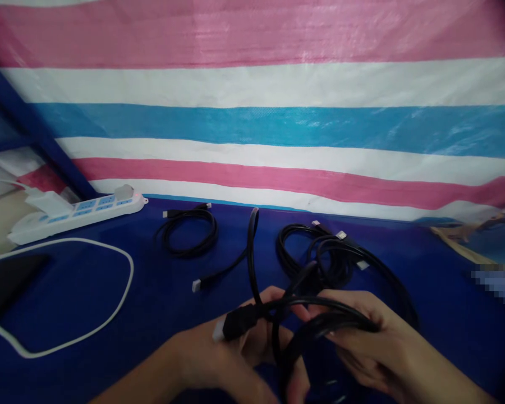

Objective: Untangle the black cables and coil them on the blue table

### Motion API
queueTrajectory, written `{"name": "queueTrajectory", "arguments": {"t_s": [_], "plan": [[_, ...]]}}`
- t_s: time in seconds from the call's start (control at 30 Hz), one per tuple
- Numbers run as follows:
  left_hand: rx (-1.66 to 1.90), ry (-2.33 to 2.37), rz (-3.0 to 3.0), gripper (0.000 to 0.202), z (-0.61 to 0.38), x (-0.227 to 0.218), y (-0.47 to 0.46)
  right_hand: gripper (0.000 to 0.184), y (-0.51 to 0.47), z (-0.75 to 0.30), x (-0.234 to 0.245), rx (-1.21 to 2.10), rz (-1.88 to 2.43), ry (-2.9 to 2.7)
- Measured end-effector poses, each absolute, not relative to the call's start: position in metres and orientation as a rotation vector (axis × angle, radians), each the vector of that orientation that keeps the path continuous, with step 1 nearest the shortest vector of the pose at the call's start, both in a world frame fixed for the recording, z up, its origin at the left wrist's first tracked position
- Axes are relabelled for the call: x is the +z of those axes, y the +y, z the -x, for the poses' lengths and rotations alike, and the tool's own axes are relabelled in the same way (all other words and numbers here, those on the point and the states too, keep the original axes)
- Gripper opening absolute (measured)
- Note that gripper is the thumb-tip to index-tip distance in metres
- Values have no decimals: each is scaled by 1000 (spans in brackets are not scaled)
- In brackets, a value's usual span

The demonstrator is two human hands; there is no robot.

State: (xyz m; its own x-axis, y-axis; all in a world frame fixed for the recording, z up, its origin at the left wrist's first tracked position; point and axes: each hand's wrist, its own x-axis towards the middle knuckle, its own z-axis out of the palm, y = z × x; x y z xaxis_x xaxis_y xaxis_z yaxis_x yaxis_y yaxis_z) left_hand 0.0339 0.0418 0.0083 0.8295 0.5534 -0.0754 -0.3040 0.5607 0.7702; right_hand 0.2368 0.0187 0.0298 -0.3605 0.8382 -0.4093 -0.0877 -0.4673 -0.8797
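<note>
Both my hands are on one black cable [315, 328], gathered in loops low in the middle of the head view. My left hand [231, 356] curls around the loops from the left, its fingers partly behind them. A black plug [240, 322] with a pale tip lies across that hand. My right hand [374, 342] pinches the loops from the right between thumb and fingers. From the hands a length of cable rises, bends over at the top and runs down left to another pale-tipped plug [197, 285] on the blue table [143, 336].
A coiled black cable [191, 255] lies at the back left; more coiled cables [292, 264] with pale-tipped plugs lie behind my right hand. At left are a white power strip [105, 212], a white cord [128, 280] and a dark flat object [12, 280]. A striped sheet [252, 84] hangs behind.
</note>
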Motion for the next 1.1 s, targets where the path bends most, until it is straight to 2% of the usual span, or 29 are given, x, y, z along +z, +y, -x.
{"name": "queueTrajectory", "arguments": {"t_s": [0.1, 0.23, 0.4, 0.57, 0.63, 0.73, 0.8, 0.9, 1.0, 1.1], "plan": [[278, 100, -987, 72, -20, 10, 54, 18, 24, -254, 31, 1892, 1129, -1082], [436, 131, -1006, 88, -24, 4, 56, 13, 29, -269, 33, 1757, 1075, -1403], [460, 852, -1025, 87, -46, 8, 45, 14, 20, -253, 30, 1563, 1205, -1855], [547, 1568, -1629, 93, -38, 22, 45, 15, 17, -232, 25, 1458, 1377, -1940], [654, 1591, -1732, 86, -35, 23, 44, 15, 18, -230, 28, 1451, 1430, -1850], [873, 1304, -1771, 52, -38, 20, 38, 16, 18, -229, 31, 1469, 1412, -1715], [887, 1060, -1550, 33, -42, 18, 35, 17, 18, -228, 30, 1539, 1347, -1647], [745, 781, -1150, 43, -45, 17, 32, 16, 16, -226, 24, 1598, 1335, -1524], [596, 750, -1178, 38, -48, 19, 31, 16, 14, -222, 19, 1547, 1406, -1402], [614, 948, -1237, 20, -53, 18, 29, 12, 12, -219, 17, 1474, 1445, -1351]]}}
